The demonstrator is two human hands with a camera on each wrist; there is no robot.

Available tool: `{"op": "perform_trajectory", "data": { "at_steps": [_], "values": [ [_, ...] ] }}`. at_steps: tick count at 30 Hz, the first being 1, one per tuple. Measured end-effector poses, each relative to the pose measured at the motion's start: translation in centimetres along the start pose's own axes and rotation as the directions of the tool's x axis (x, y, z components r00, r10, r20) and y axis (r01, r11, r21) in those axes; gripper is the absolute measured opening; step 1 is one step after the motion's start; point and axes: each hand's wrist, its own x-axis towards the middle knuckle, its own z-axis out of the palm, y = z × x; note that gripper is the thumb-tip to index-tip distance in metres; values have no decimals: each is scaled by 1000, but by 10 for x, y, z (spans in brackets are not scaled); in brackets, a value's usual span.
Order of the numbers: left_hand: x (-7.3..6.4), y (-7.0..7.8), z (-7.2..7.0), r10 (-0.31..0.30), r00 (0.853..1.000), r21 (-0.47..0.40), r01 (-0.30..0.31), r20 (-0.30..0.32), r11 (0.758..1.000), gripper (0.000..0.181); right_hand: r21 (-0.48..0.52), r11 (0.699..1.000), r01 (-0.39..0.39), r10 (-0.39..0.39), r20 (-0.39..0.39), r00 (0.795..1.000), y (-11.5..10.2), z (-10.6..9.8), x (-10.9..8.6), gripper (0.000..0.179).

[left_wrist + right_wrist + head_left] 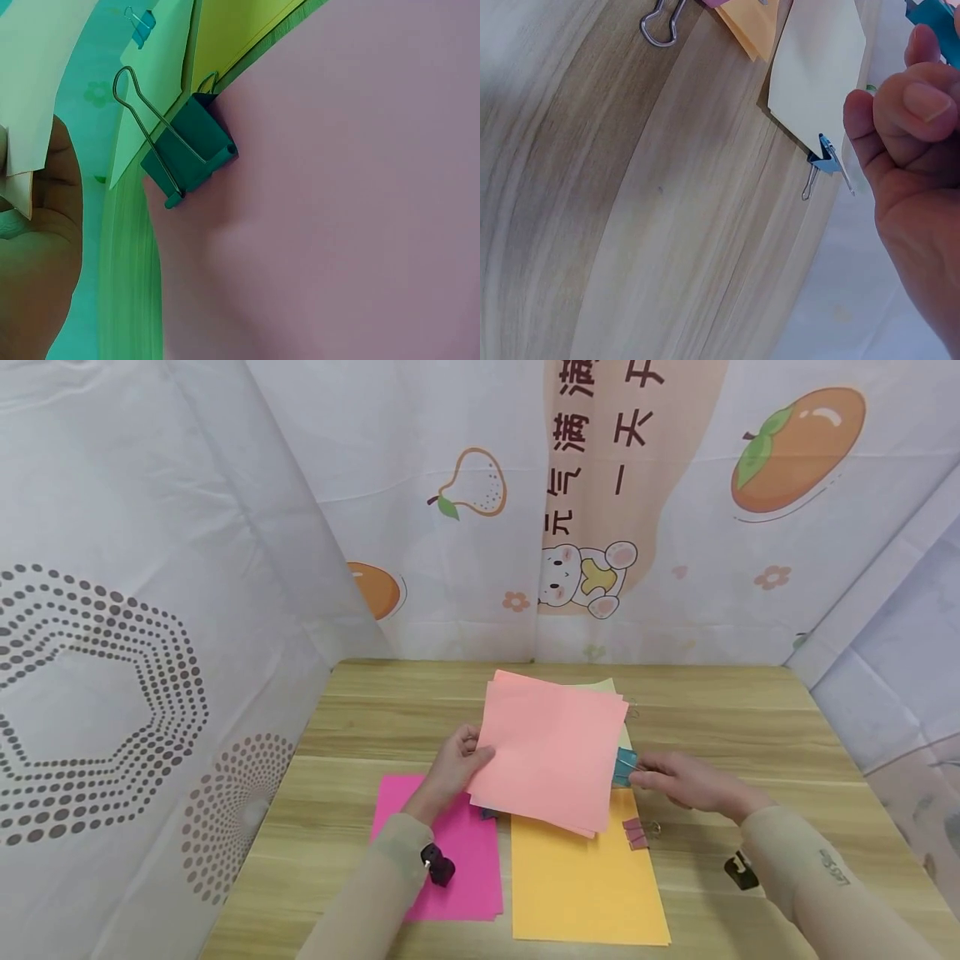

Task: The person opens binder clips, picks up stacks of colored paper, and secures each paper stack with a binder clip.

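My left hand [453,767] holds a stack of salmon-pink paper sheets [551,752] by its left edge, thumb on top, above the table. In the left wrist view, the same hand [41,247] grips the stack's pale-looking edge [45,90]. At the stack's right edge, my right hand [686,781] pinches a teal binder clip [624,767]. Whether that clip bites the sheets cannot be seen. Part of the clip [936,26] shows above the right hand's fingers [922,101] in the right wrist view.
Magenta sheets [461,868] lie left, with a dark binder clip [191,146] on their corner. Orange-yellow sheets [588,885] carry a pink clip [636,833]. Pale yellow sheets [817,71] with a blue clip [825,159] lie farther back on the wooden table [405,710]. A patterned curtain [420,427] hangs behind.
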Motion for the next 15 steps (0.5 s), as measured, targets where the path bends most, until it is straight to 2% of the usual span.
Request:
{"op": "perform_trajectory", "data": {
  "at_steps": [15],
  "values": [
    [-2, 2, 1, -6, 1000, 5, 6, 0, 1000, 20, 32, 999, -10, 9, 16, 1000, 1, 0, -2, 43]
  ]
}}
